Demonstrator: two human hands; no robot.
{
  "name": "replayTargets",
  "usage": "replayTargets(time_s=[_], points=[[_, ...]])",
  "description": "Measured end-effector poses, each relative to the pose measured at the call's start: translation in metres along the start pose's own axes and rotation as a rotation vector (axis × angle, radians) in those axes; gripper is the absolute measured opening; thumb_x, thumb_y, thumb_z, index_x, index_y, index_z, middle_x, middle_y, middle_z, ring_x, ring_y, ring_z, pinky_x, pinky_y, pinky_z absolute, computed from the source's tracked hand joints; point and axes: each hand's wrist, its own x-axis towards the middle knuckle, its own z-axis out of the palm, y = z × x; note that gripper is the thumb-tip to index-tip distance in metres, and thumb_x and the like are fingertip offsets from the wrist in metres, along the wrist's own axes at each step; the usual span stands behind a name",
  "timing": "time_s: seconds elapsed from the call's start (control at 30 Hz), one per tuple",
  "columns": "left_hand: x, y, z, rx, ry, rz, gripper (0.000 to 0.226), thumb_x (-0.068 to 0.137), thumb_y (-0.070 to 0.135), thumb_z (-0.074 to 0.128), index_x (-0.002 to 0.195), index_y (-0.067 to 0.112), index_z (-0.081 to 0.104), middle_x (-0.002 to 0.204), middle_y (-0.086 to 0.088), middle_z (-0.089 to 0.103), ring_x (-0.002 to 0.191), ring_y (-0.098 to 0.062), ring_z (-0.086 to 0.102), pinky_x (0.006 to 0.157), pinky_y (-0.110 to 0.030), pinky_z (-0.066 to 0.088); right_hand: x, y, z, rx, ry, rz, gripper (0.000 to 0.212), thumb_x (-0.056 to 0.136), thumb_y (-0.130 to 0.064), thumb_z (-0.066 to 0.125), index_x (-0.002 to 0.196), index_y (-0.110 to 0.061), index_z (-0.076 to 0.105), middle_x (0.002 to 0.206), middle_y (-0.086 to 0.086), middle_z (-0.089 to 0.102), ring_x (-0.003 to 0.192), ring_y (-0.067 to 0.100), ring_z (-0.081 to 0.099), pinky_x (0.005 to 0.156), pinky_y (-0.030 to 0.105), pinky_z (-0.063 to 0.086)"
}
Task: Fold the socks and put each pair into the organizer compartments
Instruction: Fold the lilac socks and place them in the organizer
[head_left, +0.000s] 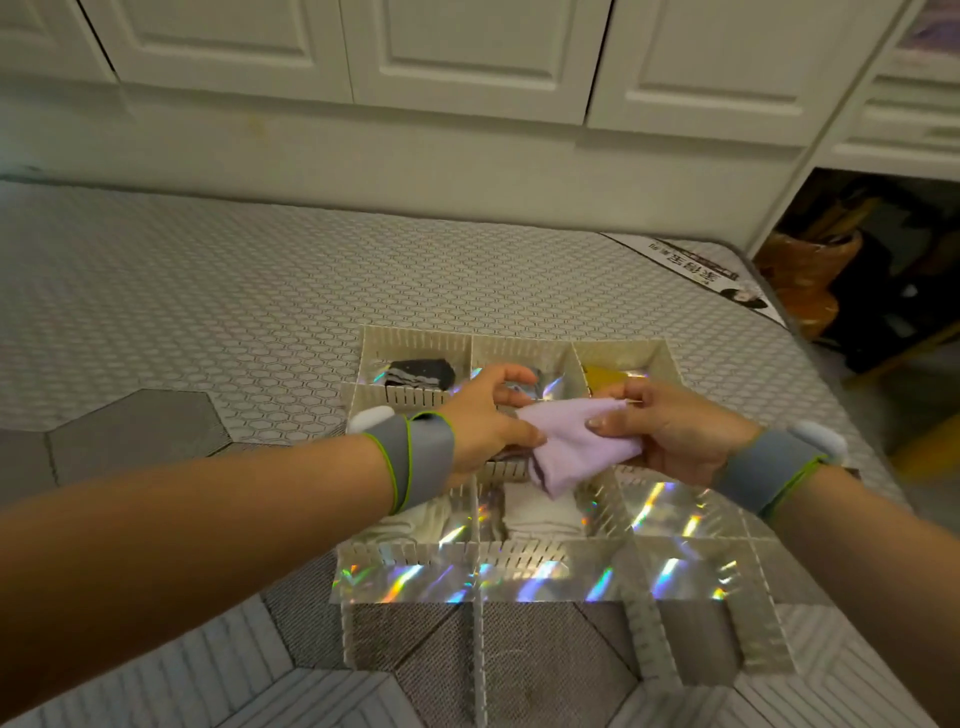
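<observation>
My right hand (670, 431) grips the lilac socks (571, 447), thumb on top, and my left hand (483, 415) pinches their edge, above the organizer's (519, 566) middle. A black pair (421, 373) and a yellow pair (608, 375) are already stowed; several compartments look unfilled.

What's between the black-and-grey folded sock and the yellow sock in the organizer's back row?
Head view: the middle cream plastic compartment, partly covered by fingers of the left hand; its contents are unclear.

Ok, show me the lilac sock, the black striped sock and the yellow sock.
lilac sock (576, 449): head view, middle of the held fabric.
black striped sock (420, 374): head view, its striped upper face.
yellow sock (605, 375): head view, the visible yellow patch.
</observation>
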Motion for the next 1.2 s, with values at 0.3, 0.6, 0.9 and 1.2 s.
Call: replayTargets(time_s=[0.3, 0.6, 0.9, 1.2], points=[[0.001, -0.007, 0.004, -0.015, -0.107, -0.222, 0.028, 0.085, -0.010, 0.051, 0.092, 0.016, 0.056, 0.095, -0.006, 0.055, 0.078, -0.020, 0.060, 0.071, -0.032, 0.055, -0.006, 0.059, -0.098, -0.018, 0.339, 0.237, 0.018, 0.089, 0.014, 0.043, 0.091, 0.001, 0.055, 0.077, 0.018, 0.058, 0.050, 0.020, 0.061, 0.042, 0.028, 0.053], [-0.004, -0.016, 0.003, 0.053, -0.201, -0.295, 0.019, 0.089, -0.004, 0.050, 0.095, 0.013, 0.054, 0.089, -0.007, 0.059, 0.074, -0.020, 0.062, 0.074, -0.033, 0.055, 0.028, 0.096, -0.082, -0.692, 0.443, 0.275, 0.017, 0.071, -0.004, 0.065, 0.087, -0.005, 0.063, 0.077, 0.013, 0.056, 0.076, 0.024, 0.056, 0.058, 0.029, 0.045], [-0.010, -0.018, -0.018, 0.197, -0.194, -0.344, 0.016, 0.088, 0.004, 0.053, 0.096, 0.017, 0.057, 0.097, -0.006, 0.065, 0.072, -0.015, 0.062, 0.071, -0.030, 0.054, 0.029, 0.103, -0.076, -1.384, 0.447, 0.158, 0.030, 0.079, -0.024, 0.057, 0.106, -0.011, 0.062, 0.110, 0.013, 0.064, 0.096, 0.029, 0.065, 0.070, 0.027, 0.048], [-0.015, -0.007, -0.024, 0.239, -0.182, -0.321, 0.013, 0.089, 0.005, 0.053, 0.096, 0.014, 0.059, 0.090, -0.004, 0.066, 0.073, -0.016, 0.062, 0.067, -0.029, 0.055, 0.036, 0.093, -0.058, -1.447, 0.325, 0.118, 0.042, 0.078, -0.041, 0.035, 0.095, -0.020, 0.067, 0.101, 0.003, 0.069, 0.101, 0.024, 0.064, 0.078, 0.027, 0.043]])
